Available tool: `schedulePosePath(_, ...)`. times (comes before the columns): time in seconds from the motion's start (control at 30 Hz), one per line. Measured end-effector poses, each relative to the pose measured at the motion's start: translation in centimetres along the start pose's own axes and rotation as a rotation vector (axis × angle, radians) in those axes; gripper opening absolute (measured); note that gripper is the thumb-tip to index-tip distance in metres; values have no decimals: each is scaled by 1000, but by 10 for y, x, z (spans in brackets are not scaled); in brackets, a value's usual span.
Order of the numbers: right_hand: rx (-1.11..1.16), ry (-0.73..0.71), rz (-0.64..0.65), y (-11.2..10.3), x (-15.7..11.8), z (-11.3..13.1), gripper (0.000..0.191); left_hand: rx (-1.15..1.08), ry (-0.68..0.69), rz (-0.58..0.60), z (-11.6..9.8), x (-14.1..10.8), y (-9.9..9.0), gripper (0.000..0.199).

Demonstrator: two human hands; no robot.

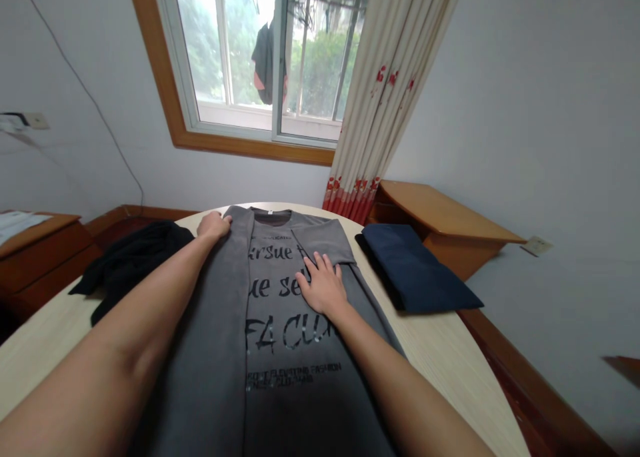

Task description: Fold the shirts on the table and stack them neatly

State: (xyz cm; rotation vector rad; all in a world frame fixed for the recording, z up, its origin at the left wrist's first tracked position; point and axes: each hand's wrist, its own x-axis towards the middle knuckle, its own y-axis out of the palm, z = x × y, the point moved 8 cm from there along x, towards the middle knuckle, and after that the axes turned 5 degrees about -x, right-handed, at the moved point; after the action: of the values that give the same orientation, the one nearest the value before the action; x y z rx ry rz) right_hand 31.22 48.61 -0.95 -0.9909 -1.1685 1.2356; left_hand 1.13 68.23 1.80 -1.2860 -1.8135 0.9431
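Note:
A grey T-shirt (280,303) with black lettering lies spread on the pale round table (480,377), its collar toward the window. Its left side is folded inward as a long strip over part of the print, and the right sleeve lies across the chest. My left hand (215,226) pinches the shirt's edge at the far left shoulder, fingers closed. Flat on the lettering near the right sleeve rests my right hand (323,285), its fingers spread. My forearms cover parts of the shirt's sides.
Dark crumpled clothing (140,257) lies on the table's left. A folded navy garment (420,267) sits at the right. Beyond are a wooden desk (450,210), a curtain (385,90) and a window (310,63); a wooden cabinet (40,257) stands left.

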Motion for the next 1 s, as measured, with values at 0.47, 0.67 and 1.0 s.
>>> schedulePosePath(0.47, -248, -174, -265, -29, -54, 37, 48, 239, 525, 294, -14, -257, 13, 71)
schedulePosePath(0.67, -91, -160, -93, -19, -118, 34, 49, 180, 692, 352, 10, -374, -21, 70)
schedulePosePath(1.0, 21, -153, -42, -26, -186, -3, 49, 28, 735, 520, 37, -482, -75, 73)
